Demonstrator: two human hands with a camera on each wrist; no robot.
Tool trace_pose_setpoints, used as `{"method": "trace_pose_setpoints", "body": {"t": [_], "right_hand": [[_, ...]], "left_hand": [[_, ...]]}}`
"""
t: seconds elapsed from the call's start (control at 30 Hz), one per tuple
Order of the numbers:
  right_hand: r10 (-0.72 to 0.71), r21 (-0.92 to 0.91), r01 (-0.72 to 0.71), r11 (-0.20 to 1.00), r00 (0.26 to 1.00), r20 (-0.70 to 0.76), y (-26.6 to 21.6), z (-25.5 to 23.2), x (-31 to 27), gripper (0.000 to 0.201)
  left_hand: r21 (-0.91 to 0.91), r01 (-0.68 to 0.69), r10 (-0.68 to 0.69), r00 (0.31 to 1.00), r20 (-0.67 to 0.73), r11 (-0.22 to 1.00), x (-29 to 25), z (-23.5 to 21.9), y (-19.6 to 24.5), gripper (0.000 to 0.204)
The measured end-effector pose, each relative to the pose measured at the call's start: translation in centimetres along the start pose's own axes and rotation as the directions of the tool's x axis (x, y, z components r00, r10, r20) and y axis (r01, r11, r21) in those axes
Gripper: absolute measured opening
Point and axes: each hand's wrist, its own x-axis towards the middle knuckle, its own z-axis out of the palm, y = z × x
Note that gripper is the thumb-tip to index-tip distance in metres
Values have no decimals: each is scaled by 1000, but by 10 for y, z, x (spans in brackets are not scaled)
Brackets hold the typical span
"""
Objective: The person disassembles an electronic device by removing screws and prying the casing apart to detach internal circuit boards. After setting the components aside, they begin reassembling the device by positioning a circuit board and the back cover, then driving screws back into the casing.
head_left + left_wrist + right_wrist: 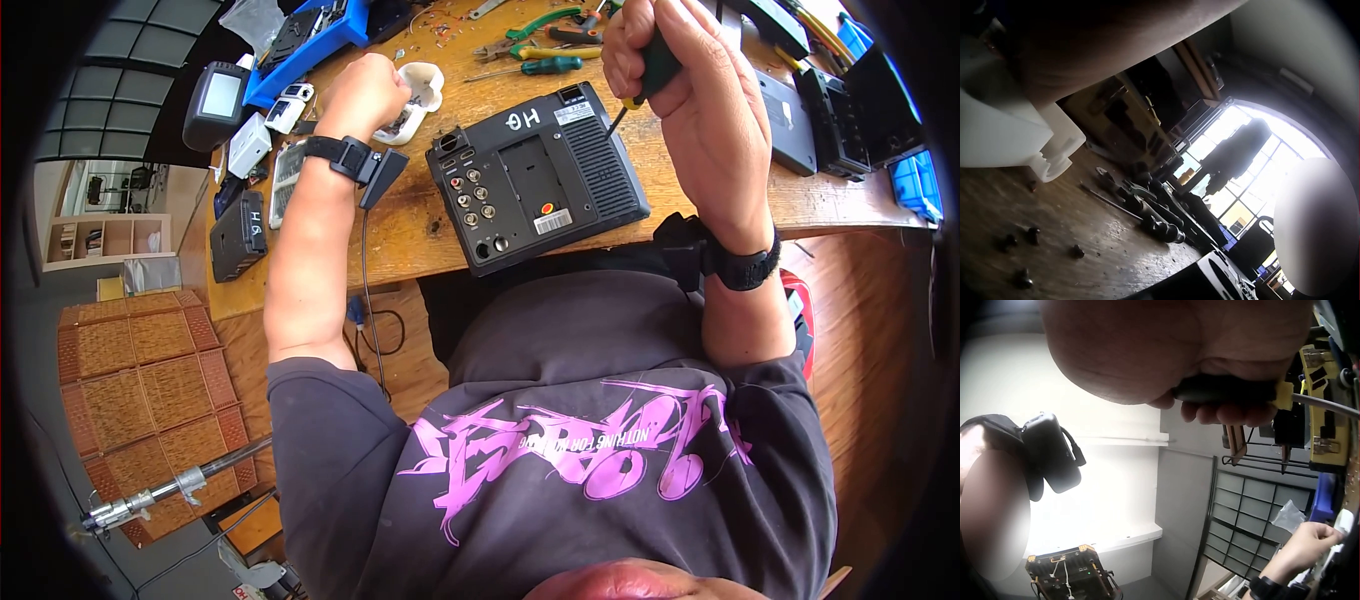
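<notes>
My right hand (705, 110) grips a screwdriver (660, 70) by its dark green handle, fingers wrapped round it; the yellow collar and metal shaft show in the right wrist view too. The shaft points down toward the vent slots of a black electronic device (520, 150), which lies flat with round metal sockets and white hand-drawn letters on top. Over at the left, my left hand (358, 98) reaches into a white dish (428, 82) with a scalloped rim. Its fingertips are hidden by the hand itself and the dish wall, and I cannot tell whether they hold anything.
Several small dark screws (1034, 235) lie on the wooden table near the dish. Behind the device are another screwdriver (552, 66) and pliers (545, 22). A blue tray (320, 45) stands back left, a black box (238, 237) at the left edge, and black devices (830, 120) at right.
</notes>
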Motion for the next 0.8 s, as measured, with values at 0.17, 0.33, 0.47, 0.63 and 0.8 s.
{"method": "trace_pose_setpoints", "body": {"t": [0.17,0.33,0.47,0.63,0.8], "right_hand": [[3,27,-1,1000,999,-49,-9,7,-2,34],[23,10,-22,1000,996,-85,-6,3,-2,35],[-37,-2,37,999,999,-34,-18,10,-3,35],[-12,64,16,998,998,-55,-27,14,-5,35],[-70,22,70,997,997,-38,-27,12,-6,34]], "left_hand": [[119,7,-10,1000,26,993,1,2,6,31],[-4,-110,109,990,-90,994,-1,2,-2,26],[18,-107,108,993,-48,994,5,1,-4,26],[85,-109,110,994,-6,990,13,8,-3,27],[-10,-170,170,985,-1,985,3,2,-1,27]]}}
